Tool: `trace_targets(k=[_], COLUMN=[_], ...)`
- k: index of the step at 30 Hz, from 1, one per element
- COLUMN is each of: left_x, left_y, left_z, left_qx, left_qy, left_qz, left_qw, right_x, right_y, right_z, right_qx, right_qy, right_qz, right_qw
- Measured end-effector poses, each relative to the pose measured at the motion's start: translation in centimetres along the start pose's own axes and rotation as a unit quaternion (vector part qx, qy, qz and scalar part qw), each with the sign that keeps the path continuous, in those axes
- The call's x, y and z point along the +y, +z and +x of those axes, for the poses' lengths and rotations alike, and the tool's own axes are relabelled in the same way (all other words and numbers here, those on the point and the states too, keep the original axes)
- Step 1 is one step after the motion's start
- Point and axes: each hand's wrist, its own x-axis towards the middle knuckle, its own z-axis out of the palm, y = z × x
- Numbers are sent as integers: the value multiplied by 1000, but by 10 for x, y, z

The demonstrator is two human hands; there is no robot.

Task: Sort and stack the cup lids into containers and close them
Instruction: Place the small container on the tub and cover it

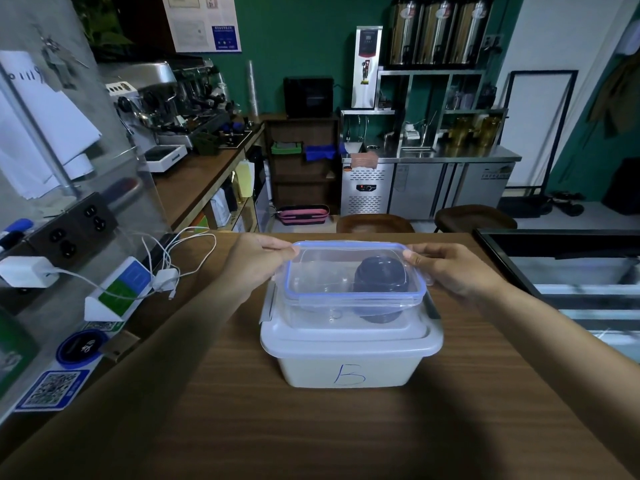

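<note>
While the white box [346, 365] marked B sits lidded on the table [311, 434], a clear box [322, 289] with a blue-rimmed lid [349, 244] is held directly over it, so low that I cannot tell whether it rests on the lower lid. The left hand [258, 263] pinches the clear box's left end and the right hand [448, 270] its right end, each thumb on the lid's edge with fingers curled beneath. A dark stack of cup lids [379, 275] stands inside, toward the right; white cables [173, 252] lie at the table's left.
</note>
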Motion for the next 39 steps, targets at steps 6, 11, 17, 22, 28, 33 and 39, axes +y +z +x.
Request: trace_targets(k=[6,11,17,22,28,33,39], left_x=[0,-3,-5,-6,0,14,11], left_y=[-5,-4,0,-6,-7,-7,-18], left_z=[-1,-4,-7,-9,-14,-22,-20], left_qx=[-12,-10,-26,-73,-22,26,-54], left_qy=[-4,7,-22,-79,-3,56,-47], left_qz=[-2,15,-29,-116,17,168,67], left_qw=[1000,1000,999,987,1000,984,995], right_x=[-7,-2,0,-2,-5,-26,-34], right_y=[-6,-1,-1,3,-1,7,7], right_z=[-4,-7,-4,-4,-11,-21,-22], right_qx=[-18,12,19,16,82,113,76], right_qy=[-10,-23,6,44,-49,-92,-43], right_qz=[-61,-82,-25,30,-164,-352,-338], right_qw=[998,996,999,998,982,925,937])
